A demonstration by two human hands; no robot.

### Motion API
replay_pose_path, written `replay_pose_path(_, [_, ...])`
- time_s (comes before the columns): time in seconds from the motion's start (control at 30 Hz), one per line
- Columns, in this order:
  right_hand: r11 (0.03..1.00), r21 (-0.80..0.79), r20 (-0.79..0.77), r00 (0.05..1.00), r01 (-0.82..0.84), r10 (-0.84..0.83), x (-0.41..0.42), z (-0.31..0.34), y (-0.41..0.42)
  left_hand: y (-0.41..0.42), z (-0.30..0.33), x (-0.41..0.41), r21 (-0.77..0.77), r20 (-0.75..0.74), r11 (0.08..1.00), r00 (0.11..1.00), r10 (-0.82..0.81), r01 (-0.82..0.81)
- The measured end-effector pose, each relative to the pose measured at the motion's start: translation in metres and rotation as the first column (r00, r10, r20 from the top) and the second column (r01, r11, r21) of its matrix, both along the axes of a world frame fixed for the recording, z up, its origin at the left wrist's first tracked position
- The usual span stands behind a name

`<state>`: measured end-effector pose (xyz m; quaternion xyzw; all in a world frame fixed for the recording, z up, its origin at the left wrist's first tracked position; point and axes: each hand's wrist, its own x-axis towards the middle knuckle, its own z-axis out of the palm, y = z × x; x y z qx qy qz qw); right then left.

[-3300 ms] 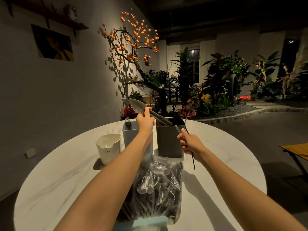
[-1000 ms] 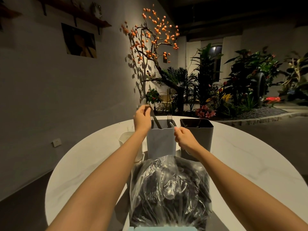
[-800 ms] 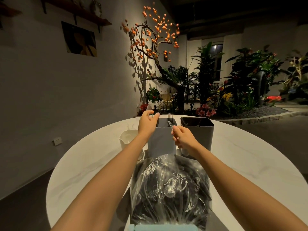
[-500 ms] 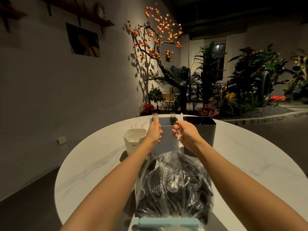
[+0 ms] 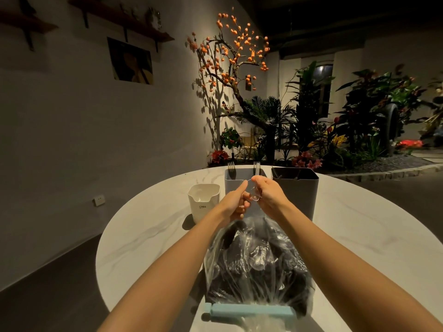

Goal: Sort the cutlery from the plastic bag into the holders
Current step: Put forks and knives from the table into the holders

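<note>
Hands meet just above the plastic bag: left hand and right hand both pinching one clear spoon, grey holder right behind.

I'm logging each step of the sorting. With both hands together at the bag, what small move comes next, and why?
Probably spread the plastic bag mouth: the left hand and right hand pinch its clear film together before the grey holder, with cutlery still inside.
</note>
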<state>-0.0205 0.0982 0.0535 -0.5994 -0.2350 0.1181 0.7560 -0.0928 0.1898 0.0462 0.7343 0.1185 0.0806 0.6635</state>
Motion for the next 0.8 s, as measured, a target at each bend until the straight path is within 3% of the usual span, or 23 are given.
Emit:
replay_pose_path(0.13, [1.000, -0.004, 0.007, 1.000, -0.019, 0.019, -0.007, 0.003, -0.001, 0.002, -0.003, -0.003, 0.145, 0.074, 0.986, 0.992, -0.098, 0.086])
replay_pose_path(0.23, [1.000, 0.000, -0.047, 0.999, -0.025, 0.025, -0.010, 0.004, -0.004, 0.003, -0.005, -0.002, 0.230, 0.132, 0.971, 0.991, 0.029, -0.059])
replay_pose_path(0.4, [1.000, -0.030, -0.154, 0.988, -0.006, 0.001, -0.007, 0.002, -0.006, 0.008, -0.002, 0.005, 0.080, 0.260, 0.957, 0.933, 0.250, -0.279])
replay_pose_path(0.57, [0.962, -0.216, -0.175, 0.976, -0.168, 0.131, -0.009, -0.001, -0.009, 0.009, -0.001, 0.008, -0.067, 0.299, 0.964, 0.916, 0.267, -0.258])
replay_pose_path(0.7, [0.980, -0.090, -0.296, 0.944, -0.178, 0.145, -0.009, -0.002, -0.008, 0.007, -0.002, 0.007, -0.228, 0.297, 0.958, 0.925, 0.237, -0.172])
replay_pose_path(0.8, [0.989, 0.040, -0.392, 0.909, -0.139, 0.144, -0.009, -0.004, -0.006, 0.007, -0.002, 0.009, -0.259, 0.315, 0.957, 0.925, 0.213, -0.132])
